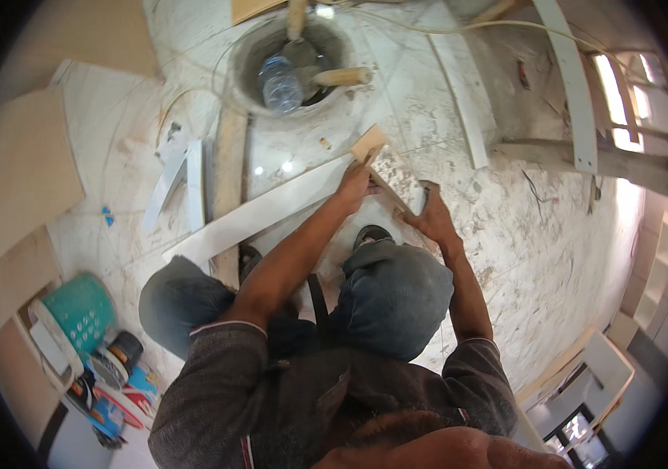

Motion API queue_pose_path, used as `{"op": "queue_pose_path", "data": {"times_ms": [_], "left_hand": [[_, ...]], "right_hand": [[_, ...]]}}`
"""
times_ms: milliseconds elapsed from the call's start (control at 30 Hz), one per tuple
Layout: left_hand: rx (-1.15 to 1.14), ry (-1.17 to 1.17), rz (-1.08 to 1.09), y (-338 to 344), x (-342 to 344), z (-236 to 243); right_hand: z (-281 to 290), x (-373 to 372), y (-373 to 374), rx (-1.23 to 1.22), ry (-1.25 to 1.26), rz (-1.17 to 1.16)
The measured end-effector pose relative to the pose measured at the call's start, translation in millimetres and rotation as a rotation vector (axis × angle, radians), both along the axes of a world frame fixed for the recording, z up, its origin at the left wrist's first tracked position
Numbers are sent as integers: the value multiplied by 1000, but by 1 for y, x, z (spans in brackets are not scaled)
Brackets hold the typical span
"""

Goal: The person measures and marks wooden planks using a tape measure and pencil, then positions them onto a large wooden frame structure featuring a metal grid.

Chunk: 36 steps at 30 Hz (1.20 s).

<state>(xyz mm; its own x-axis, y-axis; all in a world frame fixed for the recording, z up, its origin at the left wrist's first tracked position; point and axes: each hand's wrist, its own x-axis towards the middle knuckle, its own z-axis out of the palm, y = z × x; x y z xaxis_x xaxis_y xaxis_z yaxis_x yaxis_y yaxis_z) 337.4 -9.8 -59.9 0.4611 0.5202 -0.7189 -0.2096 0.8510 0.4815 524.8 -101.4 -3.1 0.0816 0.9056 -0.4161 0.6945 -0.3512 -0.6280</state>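
Well inside the floor's [514,219] right edge, the left grip [355,187] curls round where the long board [271,201] and short board [390,191] meet; the right grip [432,219], half-spread, pinches the latter's end. Uneven pressure could skew them.

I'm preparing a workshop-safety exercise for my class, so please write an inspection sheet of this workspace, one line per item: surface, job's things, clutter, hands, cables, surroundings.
Surface: pale tiled floor, dirty and smudged.
Job's things: long white board lying slantwise; tan piece near its far end; narrow brown strip between the hands.
Clutter: clear plastic bottle in a round container; teal basket at left.
Hands: left hand and right hand at the strip; exact grip unclear.
Cables: thin pale cable across the top.
Surroundings: brown sheets at left.
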Motion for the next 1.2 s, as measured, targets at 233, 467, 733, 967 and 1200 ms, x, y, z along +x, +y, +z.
{"op": "queue_pose_path", "data": {"times_ms": [233, 467, 733, 967, 1200], "left_hand": [[242, 37, -59, 12, -12, 20], [973, 817, -979, 70, -192, 24], [648, 862, -940, 15, -384, 92], [942, 1146, -916, -65, -297, 53], [643, 1017, -1062, -32, -285, 57]], "right_hand": [[-51, 103, 70, 371, -382, -61], [-132, 205, 176, 112, -552, -35], [-142, 244, 186, -8, -183, -227], [-126, 155, 163, 124, -659, -48], [-75, 102, 149, 110, -561, -156]]}}
